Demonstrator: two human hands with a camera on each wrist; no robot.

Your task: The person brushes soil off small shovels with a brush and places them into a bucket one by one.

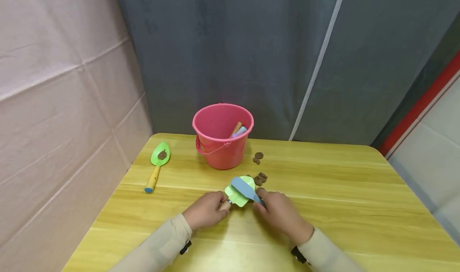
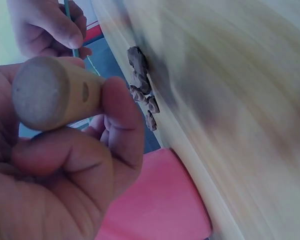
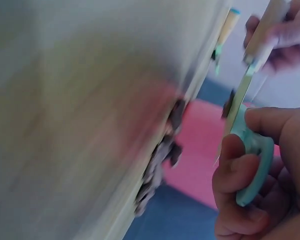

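Note:
My left hand [image 1: 206, 210] grips the wooden handle [image 2: 55, 92] of a small light-green toy shovel [image 1: 238, 200], held above the table in front of the bucket. My right hand [image 1: 282, 214] holds a blue-grey plastic scraper [image 1: 244, 189], its flat blade lying across the green shovel's head. In the right wrist view the scraper [image 3: 260, 165] looks teal, with fingers curled round its curved handle. A dark brown lump [image 3: 228, 106] clings to the far face of the shovel's blade. Beyond the tools, brown clay-like lumps [image 1: 260, 178] lie on the table.
A pink bucket [image 1: 224, 156] stands at the back, with a wooden handle [image 1: 237, 128] and pastel pieces inside. Further brown lumps [image 1: 258, 157] lie right of it. At the left rests a green toy trowel [image 1: 154, 176] bearing a brown lump. Dark curtain [image 1: 223, 44] hangs behind the table.

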